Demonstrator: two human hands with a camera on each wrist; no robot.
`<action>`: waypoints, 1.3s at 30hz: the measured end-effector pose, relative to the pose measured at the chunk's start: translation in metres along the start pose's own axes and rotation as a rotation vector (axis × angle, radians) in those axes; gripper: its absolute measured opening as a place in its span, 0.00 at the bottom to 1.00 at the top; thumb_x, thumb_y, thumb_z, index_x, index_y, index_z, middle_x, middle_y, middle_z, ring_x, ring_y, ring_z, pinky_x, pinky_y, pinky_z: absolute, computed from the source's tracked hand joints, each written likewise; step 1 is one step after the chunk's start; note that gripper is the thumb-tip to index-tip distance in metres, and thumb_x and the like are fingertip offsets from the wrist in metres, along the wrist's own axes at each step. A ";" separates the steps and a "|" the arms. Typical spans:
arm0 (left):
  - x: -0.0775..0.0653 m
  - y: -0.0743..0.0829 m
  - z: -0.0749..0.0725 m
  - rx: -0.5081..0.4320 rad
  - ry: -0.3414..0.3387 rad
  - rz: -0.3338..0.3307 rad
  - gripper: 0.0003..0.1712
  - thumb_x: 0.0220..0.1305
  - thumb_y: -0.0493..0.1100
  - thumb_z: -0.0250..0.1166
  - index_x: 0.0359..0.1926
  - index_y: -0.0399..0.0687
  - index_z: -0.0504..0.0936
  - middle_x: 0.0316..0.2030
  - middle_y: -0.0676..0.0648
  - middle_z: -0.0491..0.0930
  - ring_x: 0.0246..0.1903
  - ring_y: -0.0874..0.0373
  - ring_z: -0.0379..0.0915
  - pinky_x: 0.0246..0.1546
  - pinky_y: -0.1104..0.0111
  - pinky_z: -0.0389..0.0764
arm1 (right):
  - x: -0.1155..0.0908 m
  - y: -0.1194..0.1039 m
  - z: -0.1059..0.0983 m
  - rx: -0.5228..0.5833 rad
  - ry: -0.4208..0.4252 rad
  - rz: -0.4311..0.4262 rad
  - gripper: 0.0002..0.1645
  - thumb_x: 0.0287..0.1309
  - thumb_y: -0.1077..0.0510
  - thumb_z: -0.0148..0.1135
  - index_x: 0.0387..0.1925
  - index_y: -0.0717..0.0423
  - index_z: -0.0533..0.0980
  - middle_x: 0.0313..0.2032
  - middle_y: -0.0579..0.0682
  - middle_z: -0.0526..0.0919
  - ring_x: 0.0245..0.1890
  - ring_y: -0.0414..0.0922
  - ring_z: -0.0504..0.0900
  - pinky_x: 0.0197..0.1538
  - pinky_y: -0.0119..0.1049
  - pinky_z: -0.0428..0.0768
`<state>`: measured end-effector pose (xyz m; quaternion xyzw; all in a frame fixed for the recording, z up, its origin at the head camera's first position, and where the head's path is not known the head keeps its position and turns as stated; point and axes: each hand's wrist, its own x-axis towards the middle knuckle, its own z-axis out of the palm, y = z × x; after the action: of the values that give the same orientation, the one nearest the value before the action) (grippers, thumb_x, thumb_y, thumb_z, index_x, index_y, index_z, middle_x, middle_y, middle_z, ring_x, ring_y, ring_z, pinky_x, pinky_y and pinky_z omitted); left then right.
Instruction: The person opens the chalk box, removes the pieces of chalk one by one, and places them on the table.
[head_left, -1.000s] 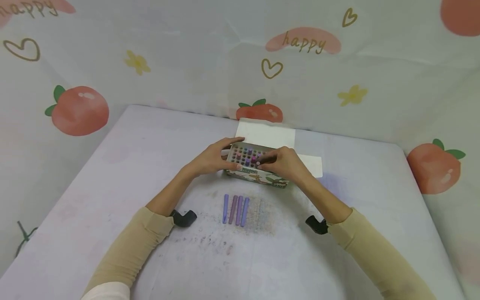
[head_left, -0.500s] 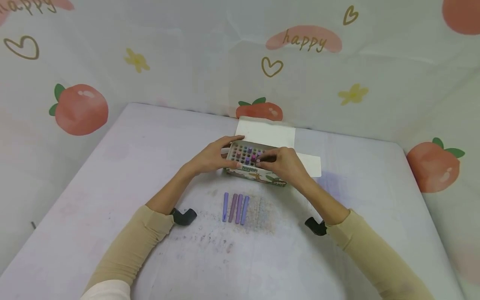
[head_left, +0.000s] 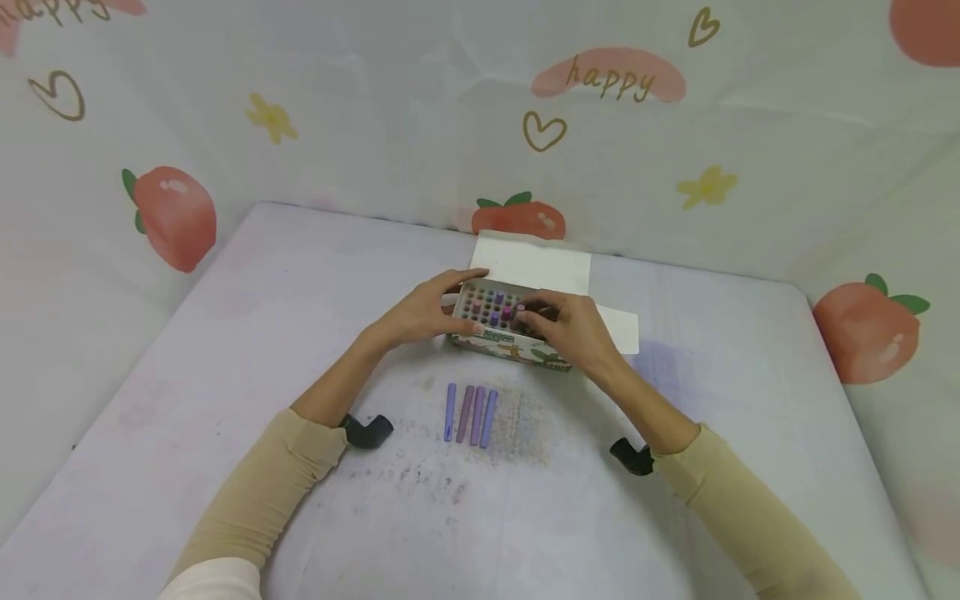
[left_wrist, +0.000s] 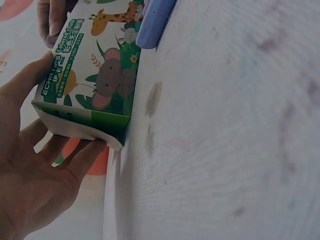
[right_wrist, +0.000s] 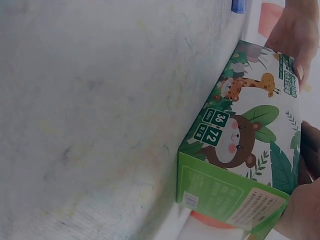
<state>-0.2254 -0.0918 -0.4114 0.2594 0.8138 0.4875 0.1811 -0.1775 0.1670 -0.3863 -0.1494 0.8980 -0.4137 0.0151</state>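
Observation:
A printed cardboard chalk box (head_left: 510, 351) stands on the table, its top folded back and a holed tray (head_left: 487, 295) showing inside. A few purple and pink chalk sticks (head_left: 495, 318) poke up from the holes. My left hand (head_left: 416, 315) grips the box's left end, thumb along the front rim and fingers at the end and back. Over the right part of the tray, my right hand (head_left: 573, 327) pinches a purple chalk stick (head_left: 521, 309) between thumb and forefinger. The palm of that hand covers the tray's right end.
Several purple chalk sticks (head_left: 471, 415) lie side by side on the table before the box. The white open lid (head_left: 532, 262) spreads behind it, and a side flap (head_left: 619, 330) sticks out right. Chalk dust marks the cloth. A printed curtain (head_left: 375, 108) hangs behind.
My right fingertips have shifted slightly back across the tray, from near the front rim to the purple chalk stick farther in. The left hand keeps its grip on the box.

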 end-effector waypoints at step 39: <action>-0.001 -0.007 -0.003 0.016 -0.006 0.035 0.49 0.59 0.49 0.74 0.77 0.62 0.59 0.74 0.47 0.56 0.72 0.45 0.51 0.68 0.55 0.68 | -0.028 -0.012 0.006 0.579 0.039 0.013 0.19 0.67 0.60 0.63 0.56 0.66 0.77 0.44 0.57 0.81 0.35 0.49 0.87 0.37 0.50 0.88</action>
<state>-0.2283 -0.0969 -0.4167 0.2768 0.8124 0.4832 0.1729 -0.1467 0.1635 -0.3841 -0.1251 0.7435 -0.6555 0.0426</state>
